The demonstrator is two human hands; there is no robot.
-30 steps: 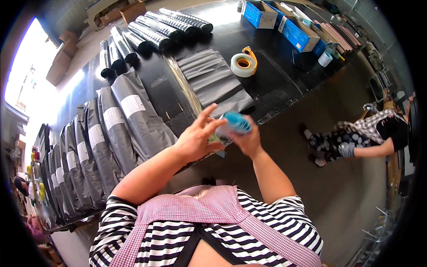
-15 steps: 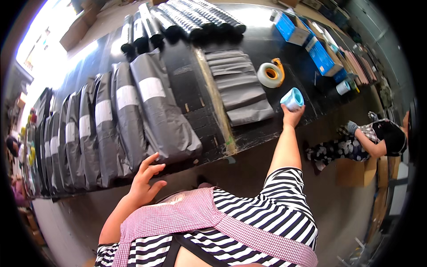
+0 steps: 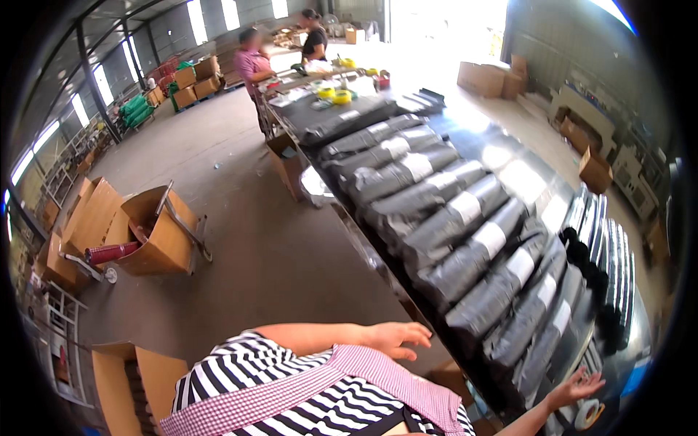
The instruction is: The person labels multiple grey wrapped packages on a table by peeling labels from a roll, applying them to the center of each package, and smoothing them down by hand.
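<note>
Grey packages (image 3: 438, 231) crowd the bench (image 3: 502, 142) edge; a bump from the left hand (image 3: 396, 338), empty, fingers loosely spread, could dislodge one. The right hand (image 3: 573, 390) seems open and empty.

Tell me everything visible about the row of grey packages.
The grey packages are long bundles in wrinkled, plastic-like film, most with a white label across the middle. They lie side by side on the dark table, ends toward its edge, some touching. Neither the left hand nor right hand appears to touch them.
</note>
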